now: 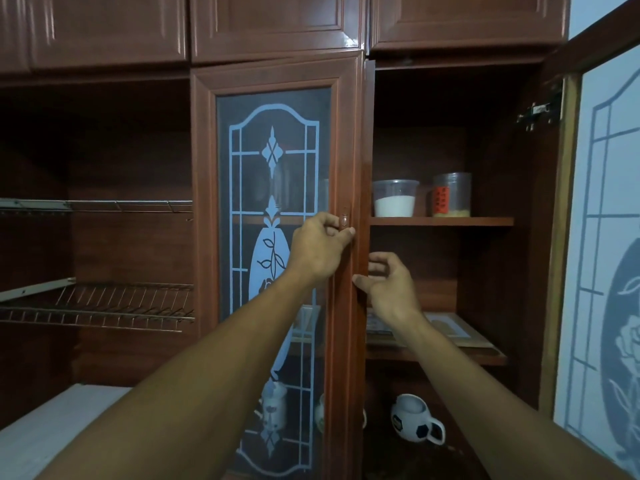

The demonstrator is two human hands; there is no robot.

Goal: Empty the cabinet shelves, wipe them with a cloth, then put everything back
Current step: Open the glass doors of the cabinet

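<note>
Cabinet (491, 271), wood, straight ahead: 2 glass doors with a frosted pattern. Right door (568, 237) swung wide open; left door (343, 133) nearly closed.

Hands, 2:
- Left hand (318, 251): fingers pinched together on the knob (345, 220) of the left door.
- Right hand (389, 289): thumb on that door's free edge, below the knob. Fingers (381, 263) curled and apart beside the edge; whether they grip it cannot be told.

Shelves in the open half, 2:
- Upper shelf (441, 221): 1 clear tub (394, 199), about half full of white powder. Just beside it, 1 clear jar (452, 195) with a red label and a thin yellow layer at the bottom.
- Lower shelf (450, 356): flat papers (453, 329), count unclear.

Cabinet floor: 1 football-pattern mug (415, 424), upright, handle to the right. Behind the left door's glass, 1 white mug (275, 407), contents unseen.

Open bay at left: 2 wire racks, upper (104, 204) and lower (104, 306). Below them, 1 white tabletop (52, 427).
</note>
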